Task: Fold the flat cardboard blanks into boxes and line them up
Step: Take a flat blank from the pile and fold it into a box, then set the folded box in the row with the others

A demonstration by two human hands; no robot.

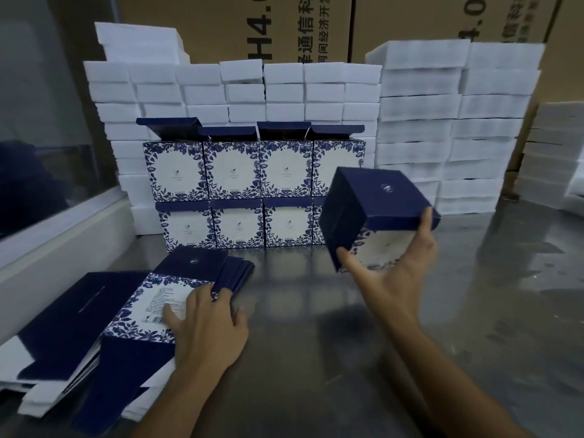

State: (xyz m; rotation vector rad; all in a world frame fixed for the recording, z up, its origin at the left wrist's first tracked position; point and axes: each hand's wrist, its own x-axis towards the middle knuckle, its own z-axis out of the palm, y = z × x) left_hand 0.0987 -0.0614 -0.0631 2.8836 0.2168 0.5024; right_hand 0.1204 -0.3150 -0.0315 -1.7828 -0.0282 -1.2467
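My right hand (398,269) grips a folded navy and white floral box (366,210) from below, tilted in the air above the steel table, just right of the stacked row. My left hand (207,324) lies on the top flat blank (151,306) of a pile at the lower left, fingers curled over its right edge. Folded boxes (234,191) stand in two tiers at the back centre; the upper ones have their lids raised.
Stacks of white foam blocks (442,128) form a wall behind and to the right of the boxes. Large brown cartons (284,26) stand behind them. A white ledge (63,235) runs along the left. The shiny steel table (347,358) spreads between my arms.
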